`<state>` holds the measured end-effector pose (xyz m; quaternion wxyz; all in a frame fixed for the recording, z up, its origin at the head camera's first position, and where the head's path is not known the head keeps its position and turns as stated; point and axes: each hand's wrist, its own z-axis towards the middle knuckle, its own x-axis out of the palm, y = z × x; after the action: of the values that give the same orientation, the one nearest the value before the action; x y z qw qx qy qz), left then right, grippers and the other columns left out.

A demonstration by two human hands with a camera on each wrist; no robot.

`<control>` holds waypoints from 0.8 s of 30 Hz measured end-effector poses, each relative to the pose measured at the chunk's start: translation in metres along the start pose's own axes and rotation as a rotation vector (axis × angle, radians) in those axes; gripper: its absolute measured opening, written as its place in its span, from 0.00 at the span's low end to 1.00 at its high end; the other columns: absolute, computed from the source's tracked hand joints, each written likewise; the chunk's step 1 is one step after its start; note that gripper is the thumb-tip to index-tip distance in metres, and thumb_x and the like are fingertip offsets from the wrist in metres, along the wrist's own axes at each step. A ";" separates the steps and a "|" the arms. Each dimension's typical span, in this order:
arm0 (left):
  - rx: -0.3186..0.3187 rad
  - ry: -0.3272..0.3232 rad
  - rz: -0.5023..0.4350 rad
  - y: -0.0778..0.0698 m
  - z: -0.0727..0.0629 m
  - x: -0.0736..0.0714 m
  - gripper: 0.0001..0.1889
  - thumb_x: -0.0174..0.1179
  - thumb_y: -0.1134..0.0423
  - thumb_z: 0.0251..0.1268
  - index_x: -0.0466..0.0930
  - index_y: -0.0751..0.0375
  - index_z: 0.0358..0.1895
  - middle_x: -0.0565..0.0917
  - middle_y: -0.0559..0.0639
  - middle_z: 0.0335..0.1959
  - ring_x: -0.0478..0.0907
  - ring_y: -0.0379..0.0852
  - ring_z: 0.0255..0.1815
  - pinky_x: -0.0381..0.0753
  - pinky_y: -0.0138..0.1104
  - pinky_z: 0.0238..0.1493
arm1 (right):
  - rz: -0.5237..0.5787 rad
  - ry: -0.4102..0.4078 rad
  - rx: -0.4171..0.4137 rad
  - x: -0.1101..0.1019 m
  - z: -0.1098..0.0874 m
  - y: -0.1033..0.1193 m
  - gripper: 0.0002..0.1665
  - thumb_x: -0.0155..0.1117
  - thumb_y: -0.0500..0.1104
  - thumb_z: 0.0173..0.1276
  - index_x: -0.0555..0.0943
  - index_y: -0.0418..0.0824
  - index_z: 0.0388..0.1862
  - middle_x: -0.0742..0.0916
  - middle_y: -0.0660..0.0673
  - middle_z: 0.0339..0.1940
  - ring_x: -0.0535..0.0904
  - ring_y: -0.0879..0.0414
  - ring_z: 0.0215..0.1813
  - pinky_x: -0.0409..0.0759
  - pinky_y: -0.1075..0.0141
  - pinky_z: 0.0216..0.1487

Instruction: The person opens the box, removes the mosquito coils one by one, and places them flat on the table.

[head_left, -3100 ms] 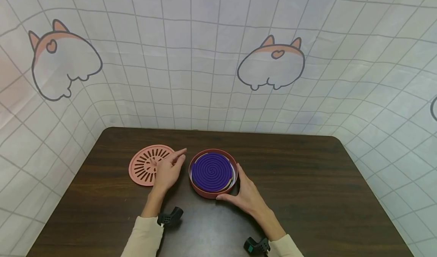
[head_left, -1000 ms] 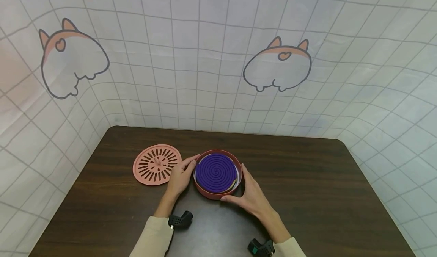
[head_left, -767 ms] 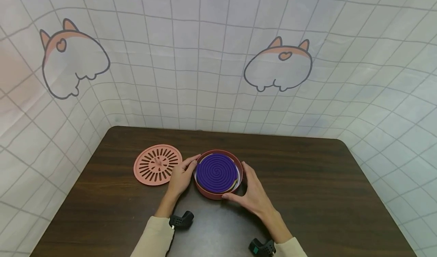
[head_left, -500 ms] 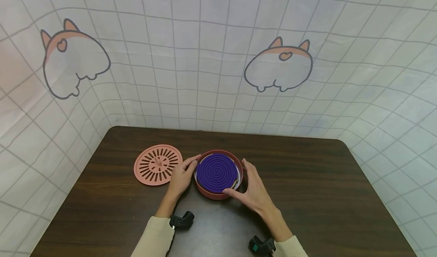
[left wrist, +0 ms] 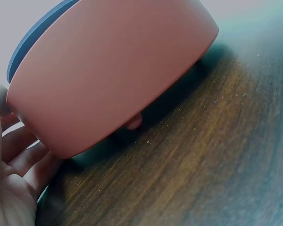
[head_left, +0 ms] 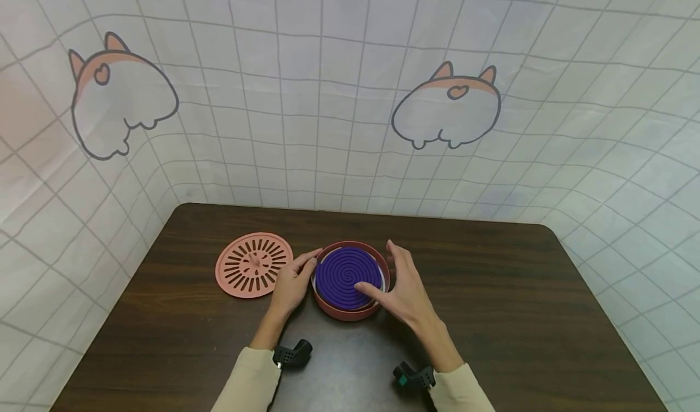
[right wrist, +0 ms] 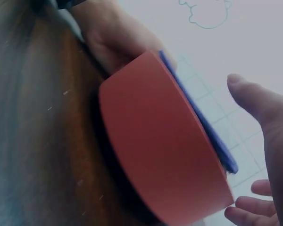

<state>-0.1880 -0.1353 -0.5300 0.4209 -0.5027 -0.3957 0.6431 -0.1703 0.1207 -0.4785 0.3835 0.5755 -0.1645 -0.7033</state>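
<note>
A round reddish mosquito coil box (head_left: 344, 315) stands without its lid on the table. Inside it lies a purple spiral mosquito coil (head_left: 341, 275) over pale and yellowish edges of other layers. My left hand (head_left: 290, 287) holds the box at its left wall; in the left wrist view its fingers (left wrist: 21, 143) curve round the outside. My right hand (head_left: 412, 293) is at the right side, fingers spread, its thumb over the coil in the head view. In the right wrist view this thumb (right wrist: 254, 96) stands apart from the coil's edge, with nothing held.
A pink slotted lid (head_left: 240, 278) with a small central knob lies flat on the dark wooden table (head_left: 492, 315), left of my left hand. A white grid-patterned curtain (head_left: 306, 114) with cartoon animals surrounds the table's back and sides.
My left hand came from the lid to the box's left side. My right hand let go of the box's right wall, rose slightly, and its thumb moved inward over the coil.
</note>
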 end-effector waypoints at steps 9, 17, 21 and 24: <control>0.000 0.006 -0.007 -0.001 -0.001 -0.001 0.16 0.54 0.55 0.76 0.83 0.45 0.61 0.85 0.51 0.59 0.81 0.49 0.61 0.78 0.50 0.61 | -0.012 -0.026 0.059 0.000 0.015 0.011 0.61 0.73 0.69 0.53 0.60 0.46 0.80 0.75 0.42 0.69 0.76 0.45 0.62 0.80 0.48 0.57; 0.005 -0.003 0.006 -0.001 -0.001 0.001 0.15 0.54 0.55 0.76 0.84 0.44 0.59 0.86 0.50 0.58 0.82 0.50 0.61 0.78 0.50 0.60 | -0.018 -0.033 0.082 0.000 0.020 0.013 0.57 0.72 0.68 0.55 0.64 0.43 0.77 0.79 0.42 0.63 0.79 0.49 0.53 0.82 0.51 0.51; 0.004 -0.003 0.007 -0.001 -0.001 0.000 0.16 0.54 0.54 0.76 0.84 0.44 0.60 0.85 0.51 0.59 0.82 0.50 0.61 0.78 0.51 0.60 | -0.020 -0.027 0.080 0.001 0.021 0.013 0.54 0.73 0.66 0.56 0.68 0.41 0.75 0.81 0.42 0.58 0.78 0.50 0.50 0.81 0.54 0.49; 0.002 0.000 0.009 -0.002 -0.001 -0.001 0.16 0.54 0.54 0.76 0.84 0.44 0.60 0.85 0.50 0.59 0.81 0.50 0.62 0.77 0.51 0.61 | -0.033 -0.034 0.052 0.002 0.022 0.013 0.49 0.74 0.63 0.57 0.72 0.39 0.71 0.81 0.42 0.52 0.78 0.52 0.47 0.80 0.57 0.47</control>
<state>-0.1871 -0.1359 -0.5284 0.4185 -0.5042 -0.3929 0.6452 -0.1869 0.1060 -0.4647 0.3540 0.5758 -0.1799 -0.7146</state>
